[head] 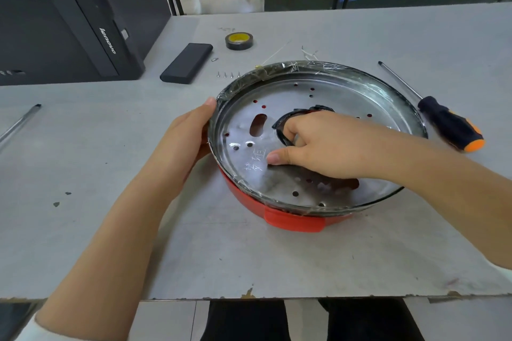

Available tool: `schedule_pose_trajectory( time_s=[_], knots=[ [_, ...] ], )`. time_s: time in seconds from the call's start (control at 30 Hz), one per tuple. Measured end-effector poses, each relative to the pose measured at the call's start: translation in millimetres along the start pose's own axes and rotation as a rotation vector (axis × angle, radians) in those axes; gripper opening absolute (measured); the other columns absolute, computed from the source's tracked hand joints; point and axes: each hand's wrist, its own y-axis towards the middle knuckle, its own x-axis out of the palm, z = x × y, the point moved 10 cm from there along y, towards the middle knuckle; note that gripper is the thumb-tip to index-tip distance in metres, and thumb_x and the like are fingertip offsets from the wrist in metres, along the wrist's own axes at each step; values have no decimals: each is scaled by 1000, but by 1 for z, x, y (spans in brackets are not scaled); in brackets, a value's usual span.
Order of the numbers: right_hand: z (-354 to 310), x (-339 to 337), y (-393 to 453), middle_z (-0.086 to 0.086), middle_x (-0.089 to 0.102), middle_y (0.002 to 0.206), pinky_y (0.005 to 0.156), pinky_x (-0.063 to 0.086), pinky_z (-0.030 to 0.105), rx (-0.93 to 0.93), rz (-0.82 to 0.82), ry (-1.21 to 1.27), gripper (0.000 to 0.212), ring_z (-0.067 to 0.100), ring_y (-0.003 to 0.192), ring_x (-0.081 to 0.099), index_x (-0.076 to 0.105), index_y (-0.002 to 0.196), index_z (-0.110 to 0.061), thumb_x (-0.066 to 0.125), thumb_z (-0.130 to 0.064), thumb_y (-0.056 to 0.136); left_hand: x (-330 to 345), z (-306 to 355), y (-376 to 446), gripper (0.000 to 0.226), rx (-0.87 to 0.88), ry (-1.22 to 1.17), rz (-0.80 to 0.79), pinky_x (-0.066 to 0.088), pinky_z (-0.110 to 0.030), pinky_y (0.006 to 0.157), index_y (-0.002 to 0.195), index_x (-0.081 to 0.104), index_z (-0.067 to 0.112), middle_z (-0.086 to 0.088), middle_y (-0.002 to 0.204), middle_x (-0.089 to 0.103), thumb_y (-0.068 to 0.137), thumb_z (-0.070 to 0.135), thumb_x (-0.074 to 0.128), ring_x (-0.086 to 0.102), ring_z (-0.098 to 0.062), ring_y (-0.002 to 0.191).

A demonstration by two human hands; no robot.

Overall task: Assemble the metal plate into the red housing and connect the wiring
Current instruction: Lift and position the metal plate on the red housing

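Observation:
A round metal plate with several small holes and a taped rim lies tilted on top of the red housing, whose red wall shows at the front. My left hand grips the plate's left rim, thumb on the edge. My right hand lies on the plate's middle, its fingers hooked into the central opening around a black wrapped wire loop, and its thumb presses flat on the metal. What lies under the plate is hidden.
On the grey table: an orange-and-black screwdriver right of the housing, a tape roll, a black box and several loose screws behind it, a metal rod at the left, and a black computer case at the back left.

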Motion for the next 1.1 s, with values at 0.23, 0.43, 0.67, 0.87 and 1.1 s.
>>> schedule_pose_trajectory(
  time_s=[0.23, 0.43, 0.67, 0.87, 1.1],
  knots=[
    [-6, 1, -2, -4, 38, 51, 45, 29, 21, -21, -40, -39, 45, 13, 49, 36, 49, 79, -8, 47, -52, 92, 1, 2, 2, 37, -10, 56, 24, 52, -27, 76, 99, 73, 12, -8, 93, 76, 98, 41, 49, 70, -16, 81],
    [2, 2, -4, -7, 54, 63, 53, 36, 21, -26, -221, -80, 33, 6, 56, 47, 57, 94, -15, 48, -47, 93, 1, 4, 2, 32, -14, 47, 53, 49, -35, 81, 89, 72, 14, -2, 81, 69, 98, 35, 50, 62, -18, 78],
    [4, 7, 4, -16, 53, 51, 50, 35, 22, -24, -315, -52, 35, 2, 43, 44, 59, 82, -19, 54, -53, 85, -2, 3, 0, 26, -13, 35, 61, 49, -33, 79, 89, 69, 17, -4, 83, 67, 98, 33, 50, 62, -16, 77],
    [5, 11, 11, -19, 50, 44, 46, 31, 19, -28, -288, 10, 35, 0, 39, 43, 55, 78, -19, 55, -53, 85, -7, -2, 3, 34, -64, 40, 103, 49, -31, 77, 80, 70, 21, 2, 76, 67, 98, 42, 49, 62, -14, 72],
    [3, -9, 14, -7, 61, 60, 58, 41, 30, -85, -68, -14, 29, 7, 60, 54, 53, 77, -21, 54, -47, 89, -7, 1, 11, 51, -81, -49, 9, 53, -38, 92, 85, 80, 28, -5, 102, 76, 98, 55, 39, 73, -22, 98]
  ],
)
